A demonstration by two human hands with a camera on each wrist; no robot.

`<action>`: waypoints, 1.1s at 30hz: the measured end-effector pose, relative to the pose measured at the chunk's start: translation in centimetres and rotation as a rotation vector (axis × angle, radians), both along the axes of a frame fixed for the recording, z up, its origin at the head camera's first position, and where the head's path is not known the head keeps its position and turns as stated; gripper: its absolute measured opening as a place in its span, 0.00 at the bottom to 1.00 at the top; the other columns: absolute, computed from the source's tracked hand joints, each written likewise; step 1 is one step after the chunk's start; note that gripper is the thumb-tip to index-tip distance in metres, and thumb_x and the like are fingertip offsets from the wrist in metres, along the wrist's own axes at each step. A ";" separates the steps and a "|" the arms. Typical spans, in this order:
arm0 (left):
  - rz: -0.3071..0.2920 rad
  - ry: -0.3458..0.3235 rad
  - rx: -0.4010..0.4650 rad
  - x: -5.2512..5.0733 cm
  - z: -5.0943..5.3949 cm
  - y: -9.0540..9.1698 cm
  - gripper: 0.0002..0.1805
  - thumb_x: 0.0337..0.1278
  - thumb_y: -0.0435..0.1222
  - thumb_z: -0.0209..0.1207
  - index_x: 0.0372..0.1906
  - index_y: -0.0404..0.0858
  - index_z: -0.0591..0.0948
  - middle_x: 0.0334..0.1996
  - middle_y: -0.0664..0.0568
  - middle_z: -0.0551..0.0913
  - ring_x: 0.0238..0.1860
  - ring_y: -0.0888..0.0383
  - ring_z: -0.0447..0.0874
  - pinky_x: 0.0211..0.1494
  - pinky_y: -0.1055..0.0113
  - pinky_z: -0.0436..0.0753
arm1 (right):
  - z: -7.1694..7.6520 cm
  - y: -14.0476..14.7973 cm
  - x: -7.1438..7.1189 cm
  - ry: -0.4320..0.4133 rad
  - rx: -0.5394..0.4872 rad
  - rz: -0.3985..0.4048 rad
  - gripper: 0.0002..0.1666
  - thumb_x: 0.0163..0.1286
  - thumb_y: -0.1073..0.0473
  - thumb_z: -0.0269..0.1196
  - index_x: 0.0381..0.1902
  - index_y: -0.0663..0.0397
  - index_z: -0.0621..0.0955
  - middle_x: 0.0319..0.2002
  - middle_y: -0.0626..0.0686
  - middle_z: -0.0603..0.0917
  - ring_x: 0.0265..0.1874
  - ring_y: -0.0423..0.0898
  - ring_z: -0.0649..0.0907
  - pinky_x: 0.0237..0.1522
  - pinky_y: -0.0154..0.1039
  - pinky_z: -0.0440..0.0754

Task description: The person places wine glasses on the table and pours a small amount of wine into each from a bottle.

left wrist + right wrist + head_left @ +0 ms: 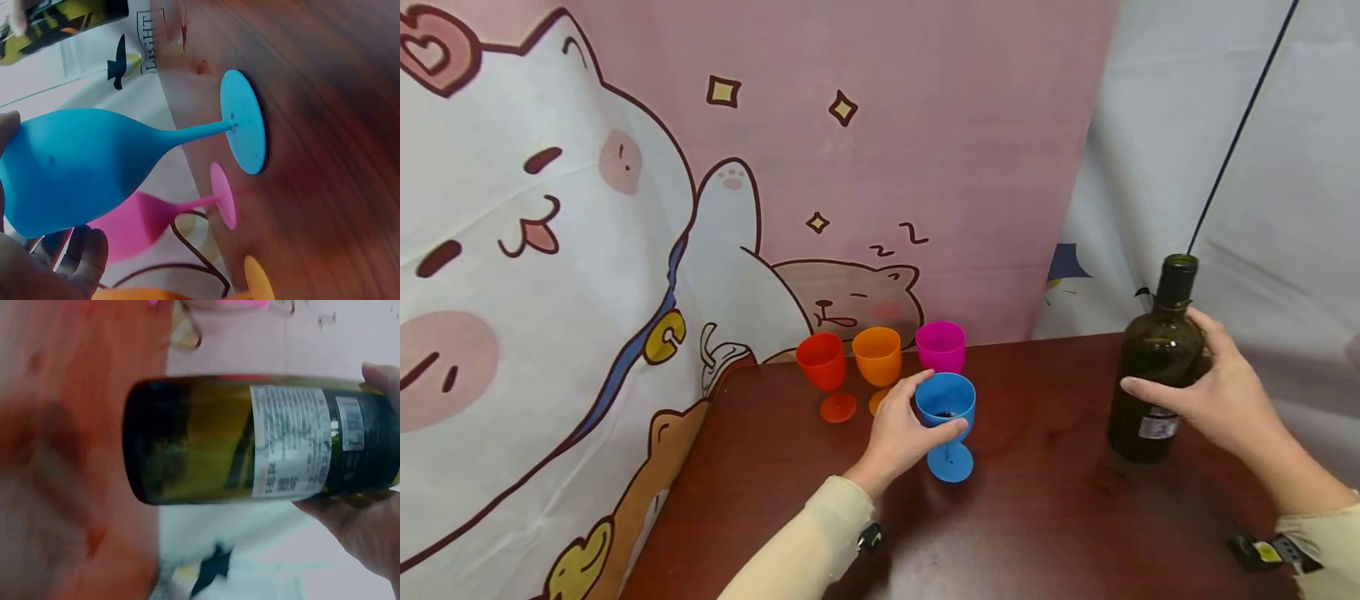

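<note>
In the head view my left hand holds the bowl of a blue goblet, thumb on the near side and fingers around the far side. The goblet stands upright on its round foot, and a little dark liquid shows inside. My right hand grips a dark green wine bottle around its body. Upright and uncapped, the bottle appears lifted slightly off the tabletop. Its printed back label faces the right wrist camera. The left wrist view shows the blue goblet from the side, with fingertips against its bowl.
Behind the blue goblet stand a red goblet, an orange goblet and a pink goblet in a row. They are near the back edge of the brown wooden table. A cartoon-printed cloth hangs behind the table.
</note>
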State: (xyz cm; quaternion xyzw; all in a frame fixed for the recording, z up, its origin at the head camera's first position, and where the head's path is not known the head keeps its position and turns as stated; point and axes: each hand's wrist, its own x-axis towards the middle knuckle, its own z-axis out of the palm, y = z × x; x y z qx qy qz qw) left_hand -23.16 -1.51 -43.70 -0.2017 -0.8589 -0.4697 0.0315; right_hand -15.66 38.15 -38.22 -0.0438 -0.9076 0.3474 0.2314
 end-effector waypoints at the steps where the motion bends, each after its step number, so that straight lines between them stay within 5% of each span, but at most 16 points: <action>1: 0.002 0.008 0.000 0.0 0.1 0.4 0.49 0.52 0.59 0.76 0.79 0.52 0.71 0.69 0.55 0.80 0.67 0.52 0.79 0.62 0.50 0.87 | -0.5 0.8 0.3 0.010 -0.007 -0.038 0.72 0.54 0.49 0.85 0.87 0.34 0.54 0.58 0.71 0.82 0.39 0.13 0.68 0.36 0.26 0.64; 4: 0.004 0.022 -0.009 0.0 0.6 1.9 0.49 0.53 0.59 0.76 0.79 0.52 0.71 0.70 0.55 0.79 0.68 0.52 0.77 0.63 0.50 0.87 | -1.7 2.9 1.0 0.019 -0.004 -0.152 0.71 0.55 0.49 0.85 0.87 0.36 0.55 0.60 0.74 0.80 0.39 0.16 0.69 0.36 0.26 0.62; 8: 0.005 0.052 -0.046 -0.4 1.4 5.0 0.49 0.53 0.61 0.74 0.79 0.54 0.70 0.70 0.55 0.79 0.69 0.54 0.77 0.64 0.51 0.86 | -3.1 4.8 1.6 0.008 -0.016 -0.243 0.69 0.58 0.48 0.83 0.87 0.38 0.53 0.68 0.77 0.73 0.50 0.50 0.80 0.43 0.30 0.69; 10: 0.002 0.079 -0.070 -0.7 1.8 6.8 0.49 0.54 0.62 0.73 0.80 0.54 0.70 0.69 0.55 0.80 0.68 0.55 0.77 0.62 0.53 0.86 | -3.6 5.3 1.8 0.016 -0.027 -0.254 0.69 0.58 0.48 0.82 0.87 0.35 0.53 0.71 0.76 0.70 0.58 0.69 0.73 0.48 0.30 0.68; 17: 0.004 0.135 -0.107 -2.3 2.5 12.3 0.50 0.55 0.60 0.73 0.80 0.51 0.68 0.70 0.55 0.80 0.69 0.55 0.77 0.60 0.58 0.87 | -4.9 6.3 2.3 0.053 -0.039 -0.245 0.67 0.57 0.49 0.83 0.86 0.27 0.57 0.72 0.72 0.70 0.64 0.66 0.71 0.50 0.21 0.60; 25: 0.099 0.081 -0.129 -5.1 1.3 15.5 0.51 0.57 0.59 0.73 0.81 0.50 0.64 0.72 0.56 0.77 0.70 0.54 0.75 0.64 0.52 0.87 | -6.1 6.4 3.2 0.062 -0.069 -0.266 0.67 0.57 0.50 0.83 0.86 0.31 0.58 0.72 0.70 0.69 0.66 0.66 0.70 0.58 0.18 0.57; 29: 0.141 0.048 -0.133 -6.1 0.6 16.1 0.51 0.58 0.59 0.72 0.82 0.50 0.63 0.73 0.55 0.77 0.69 0.54 0.76 0.64 0.50 0.87 | -6.4 6.6 3.3 0.057 -0.083 -0.273 0.67 0.58 0.50 0.82 0.87 0.32 0.56 0.76 0.71 0.67 0.69 0.71 0.68 0.77 0.34 0.59; 33: 0.147 0.024 -0.110 -6.6 0.4 16.5 0.52 0.59 0.60 0.72 0.83 0.50 0.61 0.74 0.54 0.75 0.70 0.52 0.75 0.65 0.48 0.86 | -6.6 6.9 3.2 0.069 -0.107 -0.273 0.68 0.59 0.51 0.81 0.88 0.33 0.54 0.80 0.71 0.63 0.73 0.73 0.66 0.83 0.54 0.55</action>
